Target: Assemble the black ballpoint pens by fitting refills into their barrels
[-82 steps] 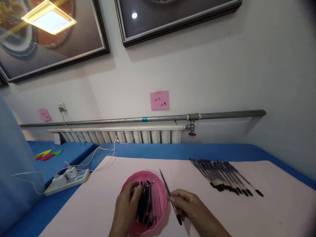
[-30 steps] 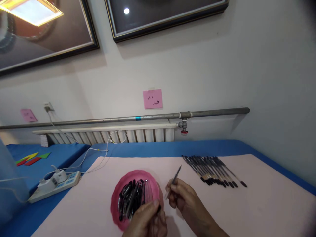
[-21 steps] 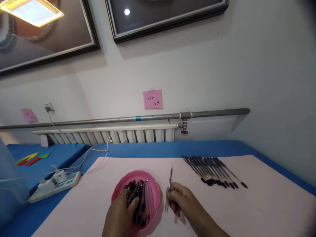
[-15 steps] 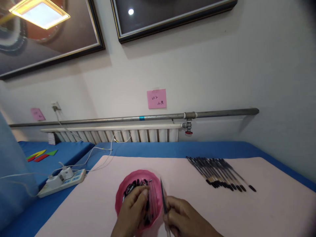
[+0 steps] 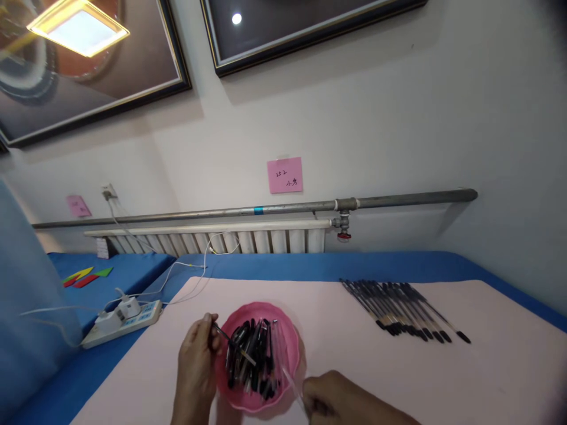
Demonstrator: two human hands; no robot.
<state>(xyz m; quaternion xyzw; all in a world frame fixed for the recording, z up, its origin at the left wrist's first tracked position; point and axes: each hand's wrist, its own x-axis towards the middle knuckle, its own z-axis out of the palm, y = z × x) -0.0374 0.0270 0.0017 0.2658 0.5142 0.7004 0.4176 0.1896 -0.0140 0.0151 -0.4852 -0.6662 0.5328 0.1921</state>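
pink bowl (image 5: pixel 290 345) sits near the front edge of the table (image 5: pixel 443 378), on the pale pink mat, full of loose black pen parts (image 5: pixel 250 357) piled roughly lengthwise. my left hand (image 5: pixel 197 369) is at the bowl's left rim, thumb and fingertips pinched shut on one thin dark pen piece (image 5: pixel 221 332) that sticks out over the rim toward the pile. my right hand (image 5: pixel 336 404) is low at the bottom edge of the view, just right of the bowl, fingers curled closed around a thin clear pen tube (image 5: pixel 290 381); the tube runs up-left from the fist and its far end lies over the bowl's right side. can't tell whether the tube touches the parts in the bowl, it's blurred.

row of finished pens (image 5: pixel 401 310) lies on the mat well to the right of the bowl, side by side, dark capped ends toward me, tips pointing back-left to the wall.

blue cloth shows around the mat. white power strip (image 5: pixel 124 321) with a plugged-in charger sits on the blue cloth left of the mat, cable running up to a wall socket. coloured flat shapes (image 5: pixel 86 275) lie on the next blue surface further left. radiator (image 5: pixel 217 241) and a grey pipe (image 5: pixel 283 208) run along the wall behind; pink note (image 5: pixel 284 175) stuck above the pipe, writing too small to read.
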